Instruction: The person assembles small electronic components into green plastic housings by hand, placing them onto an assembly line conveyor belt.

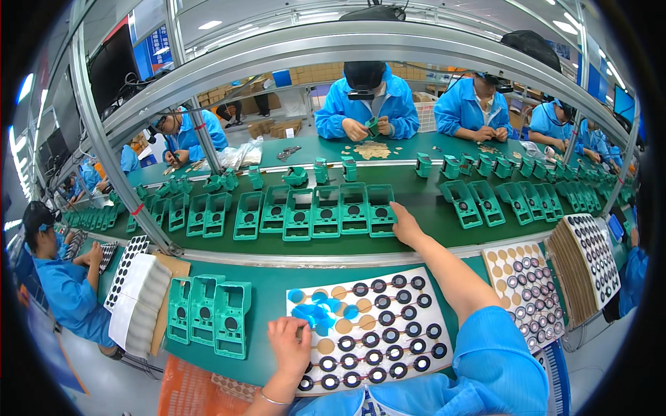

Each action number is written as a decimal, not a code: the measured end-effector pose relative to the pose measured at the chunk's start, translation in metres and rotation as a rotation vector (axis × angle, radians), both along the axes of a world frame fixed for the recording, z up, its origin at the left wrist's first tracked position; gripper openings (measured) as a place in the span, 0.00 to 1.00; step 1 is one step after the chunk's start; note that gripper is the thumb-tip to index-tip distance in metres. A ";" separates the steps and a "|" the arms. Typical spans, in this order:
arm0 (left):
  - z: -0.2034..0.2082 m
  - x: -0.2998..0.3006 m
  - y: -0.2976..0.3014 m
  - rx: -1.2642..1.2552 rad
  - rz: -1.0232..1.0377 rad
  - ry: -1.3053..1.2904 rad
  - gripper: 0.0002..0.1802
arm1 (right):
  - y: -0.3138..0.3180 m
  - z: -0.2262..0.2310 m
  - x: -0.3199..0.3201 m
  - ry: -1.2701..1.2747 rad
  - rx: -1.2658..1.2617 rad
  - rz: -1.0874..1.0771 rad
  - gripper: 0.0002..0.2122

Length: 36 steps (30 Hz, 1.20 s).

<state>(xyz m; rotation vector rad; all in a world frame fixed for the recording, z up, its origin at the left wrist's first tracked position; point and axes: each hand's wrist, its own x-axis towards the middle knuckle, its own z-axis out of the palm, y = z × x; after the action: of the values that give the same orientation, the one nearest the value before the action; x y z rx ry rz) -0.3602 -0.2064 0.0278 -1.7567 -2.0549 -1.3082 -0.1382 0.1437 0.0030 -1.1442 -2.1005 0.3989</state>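
My right hand [406, 226] reaches far forward and grips the right edge of a green plastic housing [381, 215], the last in a tight row on the dark green belt. Each housing has a rectangular opening and a round black part. My left hand [290, 347] is held with bent fingers over the left side of a white board [409, 281], beside loose blue film discs [320, 310]. Whatever is between its fingertips, if anything, is too small to make out. Black ring-shaped parts [378, 285] sit in rows on the board, with bare tan circles at its upper left.
Three green housings [231, 319] stand left of the board. A second board [531, 284] with ring parts lies right, beside stacked boards [586, 263]. White foam sheets [141, 298] stand left. A metal frame [333, 48] spans overhead. Co-workers in blue [371, 104] sit across the belt [291, 247].
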 end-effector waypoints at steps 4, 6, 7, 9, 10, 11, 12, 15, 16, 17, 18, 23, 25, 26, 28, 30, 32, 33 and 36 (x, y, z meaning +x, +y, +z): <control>-0.001 -0.001 -0.001 0.000 0.012 -0.007 0.05 | -0.008 0.002 -0.025 -0.041 -0.015 0.028 0.30; -0.002 -0.002 0.002 0.004 0.012 -0.013 0.04 | -0.009 0.007 -0.028 -0.094 -0.022 0.020 0.31; 0.000 -0.001 0.001 -0.018 0.012 -0.022 0.04 | -0.011 0.008 -0.027 -0.146 -0.028 0.009 0.31; 0.008 -0.007 -0.004 -0.048 0.008 -0.010 0.03 | -0.032 0.025 -0.036 -0.262 0.052 -0.090 0.30; 0.014 -0.007 -0.005 -0.046 0.018 0.012 0.03 | -0.045 0.036 -0.034 -0.193 0.141 -0.063 0.26; 0.016 -0.008 -0.005 -0.070 0.020 0.000 0.03 | -0.060 0.044 -0.030 -0.127 0.225 -0.040 0.23; 0.018 -0.012 -0.004 -0.158 -0.055 -0.116 0.03 | -0.077 0.056 -0.027 -0.134 0.204 -0.037 0.23; 0.027 -0.018 0.003 -0.267 -0.154 -0.160 0.03 | -0.134 0.085 -0.020 -0.185 -0.145 0.487 0.10; 0.031 -0.021 0.008 -0.271 -0.173 -0.079 0.04 | -0.151 0.086 -0.019 -0.252 -0.144 0.543 0.09; 0.041 -0.023 0.010 -0.278 -0.172 -0.014 0.02 | -0.167 0.086 -0.017 -0.319 -0.140 0.603 0.09; 0.048 -0.024 0.009 -0.247 -0.163 0.067 0.02 | -0.181 0.083 -0.016 -0.359 -0.074 0.592 0.08; 0.061 -0.003 0.037 -0.116 -0.325 0.139 0.03 | -0.194 0.069 -0.004 -0.336 0.014 0.470 0.05; 0.056 0.014 0.062 -0.091 -0.395 0.138 0.02 | -0.192 0.066 -0.010 -0.282 0.075 0.410 0.04; 0.046 0.017 0.079 -0.094 -0.377 0.285 0.01 | -0.189 0.065 -0.015 -0.205 0.089 0.402 0.04; 0.029 0.014 0.099 -0.092 -0.353 0.435 0.02 | -0.187 0.067 -0.020 -0.087 0.128 0.385 0.04; 0.020 0.008 0.112 -0.241 -0.269 0.765 0.05 | -0.187 0.071 -0.016 -0.064 0.111 0.378 0.04; 0.020 0.007 0.116 -0.237 -0.309 0.773 0.05 | -0.184 0.069 -0.008 -0.033 0.099 0.380 0.04; 0.021 0.006 0.116 -0.249 -0.339 0.776 0.05 | -0.184 0.069 -0.007 -0.020 0.058 0.391 0.04; 0.040 0.014 0.108 -0.203 -0.391 0.633 0.03 | -0.181 0.061 -0.007 -0.015 0.089 0.478 0.11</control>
<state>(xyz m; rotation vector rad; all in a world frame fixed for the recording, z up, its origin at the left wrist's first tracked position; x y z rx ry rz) -0.3467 -0.0986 0.0679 -2.3534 -1.5738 -0.4874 -0.1450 -0.0377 0.0643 -0.5857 -2.3716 0.5092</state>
